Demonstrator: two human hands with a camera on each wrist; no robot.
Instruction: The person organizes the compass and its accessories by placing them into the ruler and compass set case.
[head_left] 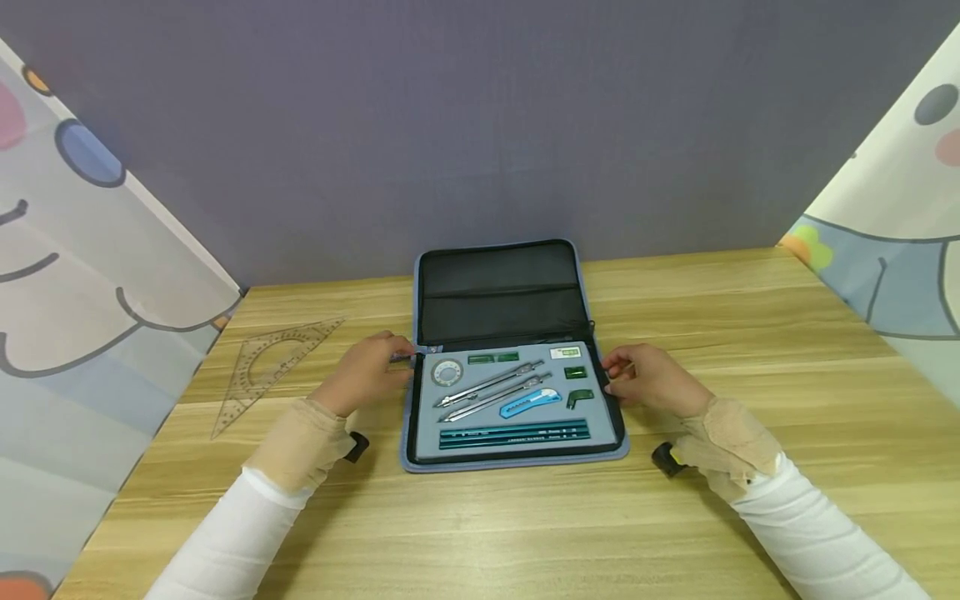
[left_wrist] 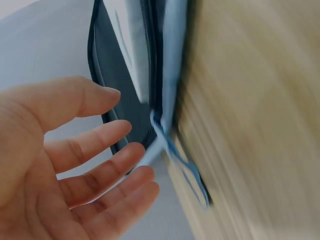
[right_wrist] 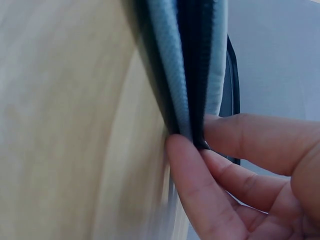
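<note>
A blue zip case (head_left: 410, 433) lies unfolded on the table, its black-lined lid (head_left: 498, 279) leaning back. In its grey tray (head_left: 427, 425) sit two metal compasses (head_left: 487, 383), a blue utility knife (head_left: 530, 403), dark green pencils (head_left: 513, 433), an eraser (head_left: 566, 352), a round white piece (head_left: 447, 372) and small green pieces (head_left: 576, 372). My left hand (head_left: 371, 371) is beside the case's left edge, fingers loosely bent and apart from it in the left wrist view, near a blue cord loop (left_wrist: 185, 167). My right hand (head_left: 651, 377) pinches the case's right edge (right_wrist: 175, 85) between thumb and fingers.
A clear set square (head_left: 273, 367) with a protractor cutout lies on the wooden table (head_left: 510, 533) to the left. A grey panel (head_left: 495, 125) stands behind the table, with cartoon-printed sheets (head_left: 97, 275) at both sides.
</note>
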